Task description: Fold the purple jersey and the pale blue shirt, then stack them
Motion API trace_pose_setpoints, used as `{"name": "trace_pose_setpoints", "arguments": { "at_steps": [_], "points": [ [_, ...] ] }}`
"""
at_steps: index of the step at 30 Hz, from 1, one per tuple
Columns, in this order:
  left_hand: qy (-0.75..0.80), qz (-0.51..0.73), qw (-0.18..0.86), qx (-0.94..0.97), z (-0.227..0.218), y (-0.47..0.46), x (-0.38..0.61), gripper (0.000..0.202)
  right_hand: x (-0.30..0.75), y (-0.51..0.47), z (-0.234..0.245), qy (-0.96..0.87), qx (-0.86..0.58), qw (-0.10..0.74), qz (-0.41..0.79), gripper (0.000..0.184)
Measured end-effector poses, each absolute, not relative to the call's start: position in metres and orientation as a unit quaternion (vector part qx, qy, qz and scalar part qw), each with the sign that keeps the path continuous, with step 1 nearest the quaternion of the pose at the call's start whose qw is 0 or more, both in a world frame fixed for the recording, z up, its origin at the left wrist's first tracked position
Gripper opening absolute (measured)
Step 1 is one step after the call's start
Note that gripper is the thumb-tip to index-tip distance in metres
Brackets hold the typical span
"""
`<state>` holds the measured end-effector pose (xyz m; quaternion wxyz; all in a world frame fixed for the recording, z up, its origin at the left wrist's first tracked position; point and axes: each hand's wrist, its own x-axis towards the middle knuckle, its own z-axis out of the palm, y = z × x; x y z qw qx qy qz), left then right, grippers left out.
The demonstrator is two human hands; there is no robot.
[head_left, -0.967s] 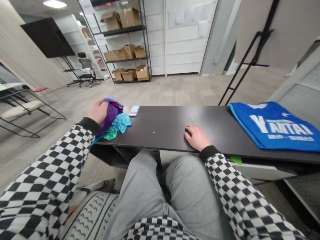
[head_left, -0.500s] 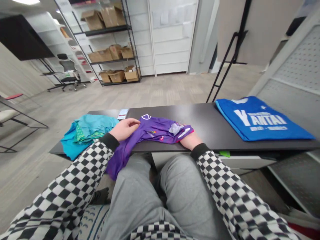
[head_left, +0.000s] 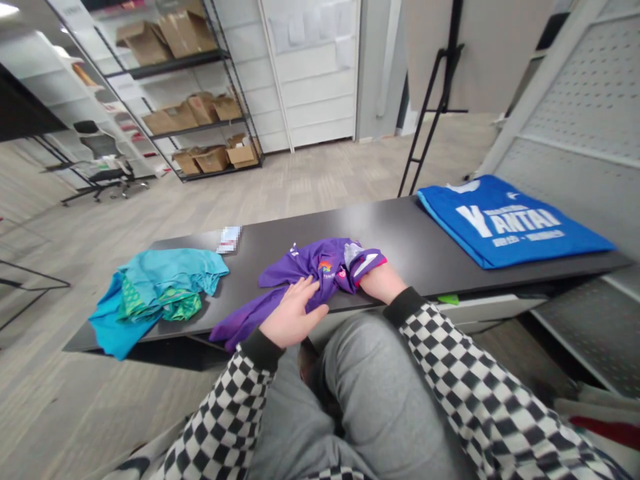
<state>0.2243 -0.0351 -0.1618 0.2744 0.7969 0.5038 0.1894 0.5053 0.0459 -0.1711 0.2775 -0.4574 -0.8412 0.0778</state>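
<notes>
A crumpled purple jersey (head_left: 313,257) with a small colourful print and pink-and-white trim lies on the dark table. One purple part of it stretches left across the front edge. My left hand (head_left: 293,312) is open, its fingers outstretched and touching the jersey's near side. Reaching into a trimmed opening of the jersey at its right end is my right hand (head_left: 381,285). Cloth covers the fingers of that hand, so their pose is hidden.
A turquoise and green heap of clothing (head_left: 165,280) hangs partly over the table's left end. Behind it lies a small card-like item (head_left: 229,240), blurred. Folded blue shirts (head_left: 515,223) are stacked at right. A shelf rack (head_left: 195,123) with cardboard boxes stands beyond.
My left hand has moved from the jersey's upper left to its near middle, fingers now spread. The purple part at left rests higher on the table. My right hand stays inside the opening.
</notes>
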Motion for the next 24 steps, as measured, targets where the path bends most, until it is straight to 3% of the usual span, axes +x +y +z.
{"name": "trace_pose_setpoints", "arguments": {
  "at_steps": [5, 15, 20, 24],
  "points": [
    [0.431, 0.305, 0.376, 0.761, -0.18, -0.075, 0.261, 0.052, 0.51, 0.045, -0.162, -0.847, -0.435, 0.289, 0.1, 0.054],
    [0.474, 0.457, 0.317, 0.683, -0.157, -0.071, 0.282, 0.023, 0.512, 0.036, -0.165, -0.719, -0.414, 0.479, 0.285, 0.036],
    [0.487, 0.415, 0.291, 0.712, -0.156, -0.055, 0.291, 0.025, 0.526, 0.028, -0.172, -0.554, -0.444, 0.548, 0.441, 0.028],
    [0.464, 0.389, 0.277, 0.746, -0.162, -0.053, 0.285, 0.034, 0.545, 0.004, -0.163, -0.467, -0.377, 0.531, 0.598, 0.039]
  ]
}}
